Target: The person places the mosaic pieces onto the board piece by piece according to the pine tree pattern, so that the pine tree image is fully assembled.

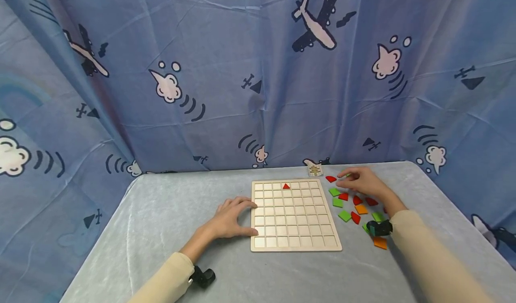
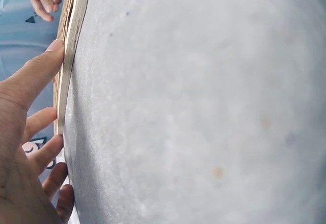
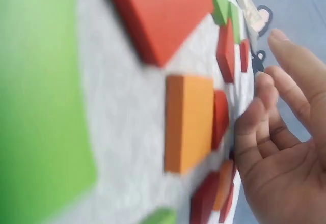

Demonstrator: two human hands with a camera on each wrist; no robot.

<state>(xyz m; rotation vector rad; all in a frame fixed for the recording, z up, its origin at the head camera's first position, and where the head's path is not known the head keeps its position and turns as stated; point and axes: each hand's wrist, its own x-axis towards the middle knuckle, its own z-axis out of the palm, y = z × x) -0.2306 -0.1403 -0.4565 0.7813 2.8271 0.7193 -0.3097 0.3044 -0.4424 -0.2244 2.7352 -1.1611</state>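
A pale wooden grid board (image 1: 297, 214) lies flat on the table, with one red triangle piece (image 1: 286, 186) in its far row. My left hand (image 1: 230, 218) rests at the board's left edge; in the left wrist view its thumb and fingertips touch the side, fingers spread. Over the far right of the table hovers my right hand (image 1: 364, 182), fingers loosely bent, with nothing visible in them. Around and beneath it lie loose flat pieces: a red quarter-round piece (image 1: 331, 179), a green piece (image 1: 334, 192) and an orange piece (image 1: 361, 209), among several others.
A small patterned card (image 1: 315, 170) sits just beyond the board's far right corner. More pieces spread nearer to me, including an orange one (image 1: 380, 243) beside the right wrist. A blue printed curtain (image 1: 225, 79) hangs behind the grey-covered table (image 1: 161, 222).
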